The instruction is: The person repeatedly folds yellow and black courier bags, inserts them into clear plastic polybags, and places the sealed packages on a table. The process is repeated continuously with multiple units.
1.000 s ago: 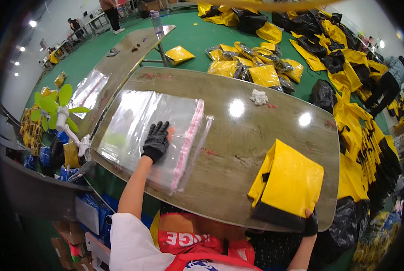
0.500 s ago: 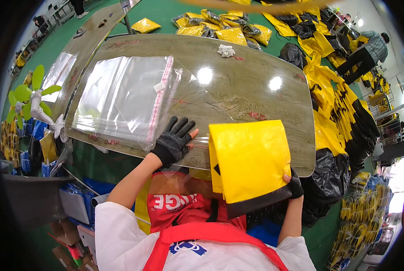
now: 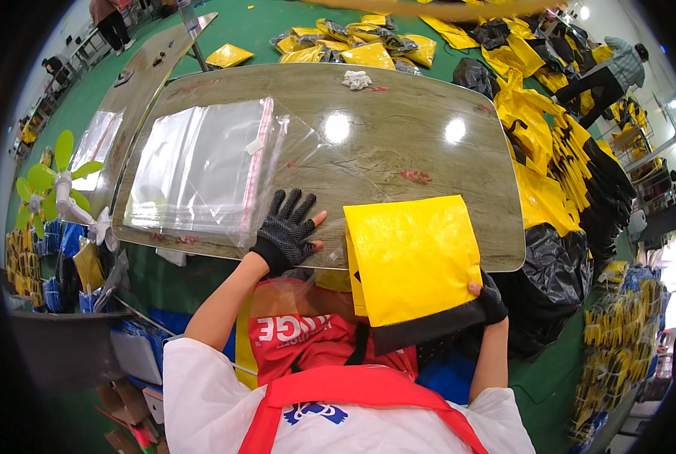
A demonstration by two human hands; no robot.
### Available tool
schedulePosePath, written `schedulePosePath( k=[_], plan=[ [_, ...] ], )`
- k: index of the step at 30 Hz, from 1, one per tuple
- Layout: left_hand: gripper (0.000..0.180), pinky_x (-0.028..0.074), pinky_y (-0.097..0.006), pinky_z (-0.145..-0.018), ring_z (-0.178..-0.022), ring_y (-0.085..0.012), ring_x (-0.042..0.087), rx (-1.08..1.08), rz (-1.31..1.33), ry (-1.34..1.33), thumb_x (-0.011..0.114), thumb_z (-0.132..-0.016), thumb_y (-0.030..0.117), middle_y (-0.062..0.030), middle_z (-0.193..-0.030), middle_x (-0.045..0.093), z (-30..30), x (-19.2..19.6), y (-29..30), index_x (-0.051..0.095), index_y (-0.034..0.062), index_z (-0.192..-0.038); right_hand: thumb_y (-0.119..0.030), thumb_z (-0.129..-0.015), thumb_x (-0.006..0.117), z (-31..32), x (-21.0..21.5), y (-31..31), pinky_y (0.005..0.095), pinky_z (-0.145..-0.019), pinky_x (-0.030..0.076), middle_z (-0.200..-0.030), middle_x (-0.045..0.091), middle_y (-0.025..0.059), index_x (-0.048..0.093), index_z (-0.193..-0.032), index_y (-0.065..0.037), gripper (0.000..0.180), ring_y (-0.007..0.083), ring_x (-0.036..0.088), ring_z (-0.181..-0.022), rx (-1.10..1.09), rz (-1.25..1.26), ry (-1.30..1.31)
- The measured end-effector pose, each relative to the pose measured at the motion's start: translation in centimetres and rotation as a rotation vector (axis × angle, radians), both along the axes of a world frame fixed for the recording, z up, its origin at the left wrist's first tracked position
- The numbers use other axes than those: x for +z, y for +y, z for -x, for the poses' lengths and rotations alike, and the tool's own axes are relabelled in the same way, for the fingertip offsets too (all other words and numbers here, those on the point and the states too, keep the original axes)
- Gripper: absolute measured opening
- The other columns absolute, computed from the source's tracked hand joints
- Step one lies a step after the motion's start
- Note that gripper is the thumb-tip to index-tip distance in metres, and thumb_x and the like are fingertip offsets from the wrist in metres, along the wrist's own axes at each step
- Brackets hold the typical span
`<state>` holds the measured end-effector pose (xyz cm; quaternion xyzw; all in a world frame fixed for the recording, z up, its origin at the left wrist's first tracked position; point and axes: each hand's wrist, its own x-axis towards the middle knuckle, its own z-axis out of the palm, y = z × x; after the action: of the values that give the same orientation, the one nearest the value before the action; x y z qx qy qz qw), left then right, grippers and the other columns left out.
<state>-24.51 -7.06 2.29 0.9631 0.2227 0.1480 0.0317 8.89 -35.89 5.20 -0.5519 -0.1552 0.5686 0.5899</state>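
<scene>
My left hand (image 3: 286, 231), in a black dotted glove with bare thumb and finger tips, lies spread near the table's front edge, on or beside a loose clear plastic bag (image 3: 308, 130). My right hand (image 3: 491, 299), gloved alike, grips the right edge of a folded yellow sheet-like piece (image 3: 413, 250) with a black lower band. Its thumb shows on the yellow side and the other fingers are mostly hidden behind. The piece overhangs the front edge toward my lap. Left of it lies a stack of clear bags (image 3: 202, 163) with a red-and-white strip along one side.
On the wood-patterned table (image 3: 398, 144) lies a crumpled white wad (image 3: 357, 79). A green-bladed fan (image 3: 60, 178) stands at the left. Packed yellow bundles (image 3: 372, 53) lie on the floor beyond. Yellow and black material (image 3: 542, 189) is heaped at the right; a person (image 3: 618, 72) bends farther back.
The view has shifted slightly. My right hand still grips the yellow piece, whose black band is a little less tilted. My left hand stays spread by the table edge.
</scene>
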Motion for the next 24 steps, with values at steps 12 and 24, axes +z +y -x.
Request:
schedulePosePath(
  k=[12, 24],
  plan=[
    [0.043, 0.012, -0.053, -0.109, -0.13, -0.0359, 0.03, 0.032, -0.027, 0.034, 0.043, -0.089, 0.033, -0.0141, -0.136, 0.041, 0.1, -2.1, 0.0, 0.047, 0.0201, -0.13, -0.017, -0.076, 0.065, 0.4, -0.2, -0.8, 0.0306, -0.093, 0.041, -0.123, 0.054, 0.0108, 0.043, -0.13, 0.002, 0.061, 0.0212, 0.053, -0.109, 0.004, 0.002, -0.056],
    [0.05, 0.011, -0.044, -0.111, -0.132, -0.0316, 0.029, -0.168, 0.485, -0.031, 0.023, -0.097, 0.042, -0.0129, -0.139, 0.038, 1.7, 3.4, 2.4, 0.045, 0.0144, -0.132, -0.005, -0.077, 0.065, 8.7, 0.1, 1.9, 0.0352, -0.094, 0.042, -0.123, 0.052, 0.0115, 0.036, -0.134, -0.001, 0.065, 0.0221, 0.052, -0.111, 0.133, -0.084, 0.004]
  ],
)
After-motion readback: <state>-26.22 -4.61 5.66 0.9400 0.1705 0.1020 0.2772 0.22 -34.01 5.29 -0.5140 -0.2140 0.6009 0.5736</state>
